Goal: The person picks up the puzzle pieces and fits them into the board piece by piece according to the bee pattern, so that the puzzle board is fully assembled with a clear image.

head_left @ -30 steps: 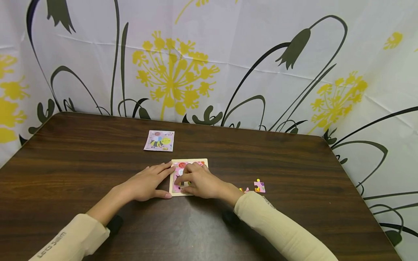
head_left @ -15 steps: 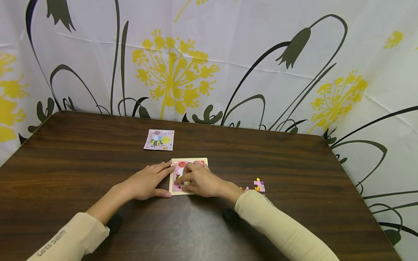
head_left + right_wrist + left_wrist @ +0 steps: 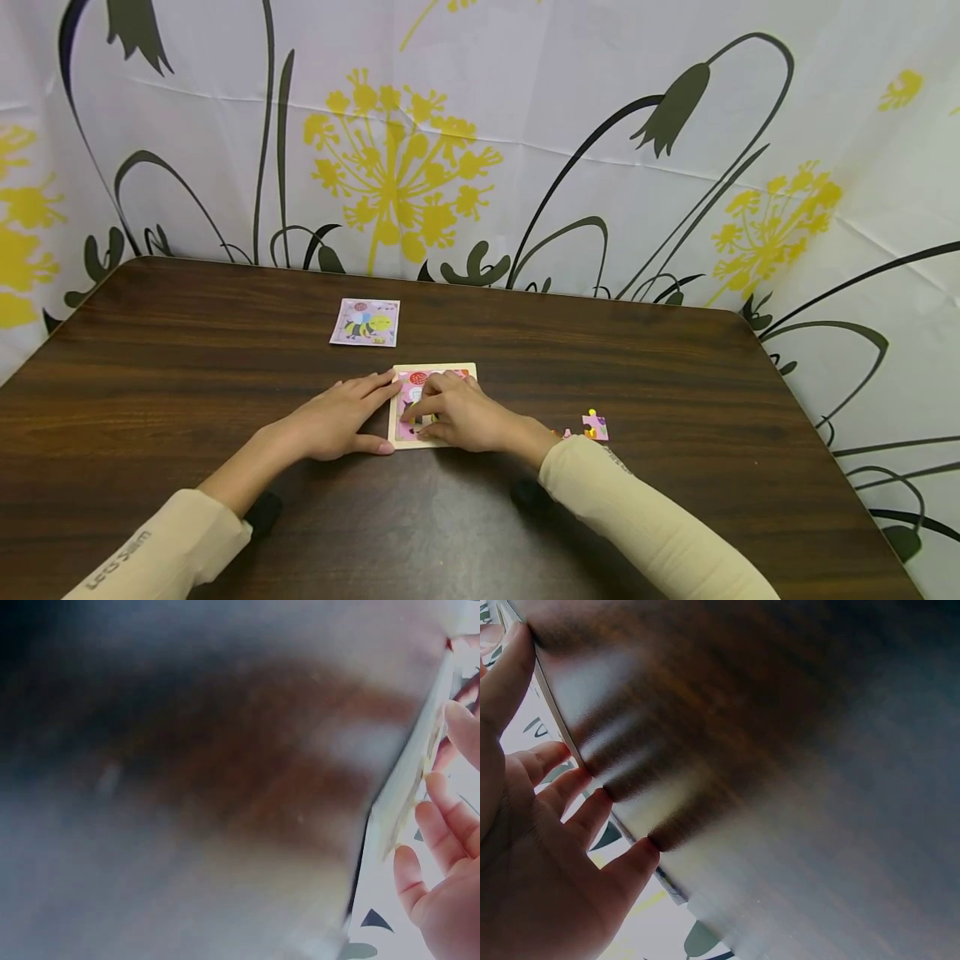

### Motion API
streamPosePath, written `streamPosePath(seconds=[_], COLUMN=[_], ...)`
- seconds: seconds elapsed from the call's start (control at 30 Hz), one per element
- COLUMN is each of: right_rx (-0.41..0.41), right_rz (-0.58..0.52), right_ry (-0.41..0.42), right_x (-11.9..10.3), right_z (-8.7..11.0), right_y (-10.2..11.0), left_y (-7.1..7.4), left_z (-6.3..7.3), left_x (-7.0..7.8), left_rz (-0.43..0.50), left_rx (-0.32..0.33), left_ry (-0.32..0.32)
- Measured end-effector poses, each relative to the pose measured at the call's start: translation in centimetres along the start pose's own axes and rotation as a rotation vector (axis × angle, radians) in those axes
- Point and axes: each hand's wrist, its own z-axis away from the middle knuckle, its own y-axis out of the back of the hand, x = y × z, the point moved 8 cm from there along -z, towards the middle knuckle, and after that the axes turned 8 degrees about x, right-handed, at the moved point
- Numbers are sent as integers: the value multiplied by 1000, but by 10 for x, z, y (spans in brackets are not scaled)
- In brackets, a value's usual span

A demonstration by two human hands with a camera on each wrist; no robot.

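Observation:
A small jigsaw puzzle in a pale wooden tray [image 3: 435, 369] lies on the table, its pink picture partly covered by my right hand. My left hand [image 3: 333, 421] rests along the tray's left side, fingers extended, with the thumb at the lower left corner. My right hand [image 3: 465, 414] is bent over the picture, thumb and forefinger on either side of a puzzle piece [image 3: 424, 421] with black and yellow on it. In the right wrist view the fingertips [image 3: 409, 859] come down onto the tray's face. Most of that piece is hidden by the hand.
A pink square card [image 3: 365, 322] with a bee picture lies behind the tray. Loose puzzle pieces [image 3: 597, 429] lie to the right, partly behind my right forearm. The dark wood table [image 3: 675, 367] ends at a flower-printed curtain [image 3: 562, 100].
The look of the spot between my right thumb and forefinger has shifted slightly, from a dark gap to black and yellow. Left hand, tray, card and loose pieces stay put.

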Motion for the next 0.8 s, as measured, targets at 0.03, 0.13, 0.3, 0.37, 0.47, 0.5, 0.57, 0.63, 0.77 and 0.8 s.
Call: streamPosePath(seconds=[0.03,0.13,0.3,0.37,0.47,0.5,0.57,0.63,0.77,0.8], right_rx=[-1,-11,-24,-28,-36,-38,-41,-44,-50,-52], right_rz=[-13,-63,-141,-166,-180,-184,-182,-187,-197,-199], right_ry=[-4,-23,-46,-52,-71,-80,-102,-127,-163,-172], right_x=[1,5,13,17,26,29,36,43,55,58], right_z=[0,3,8,12,20,22,28,34,47,50], right_y=[1,6,17,20,25,26,30,34,42,45], left_y=[0,-1,-3,-3,-4,-4,-4,-4,-3,-3], left_z=[0,0,0,-1,-1,-1,-1,-1,-1,-1], left_x=[0,-1,-4,-4,-4,-4,-4,-4,-4,-4], left_rz=[1,1,0,0,2,2,3,5,9,9], left_rx=[-1,-6,-23,-30,-38,-41,-44,-45,-47,-47], left_ry=[1,10,29,34,40,43,46,50,55,56])
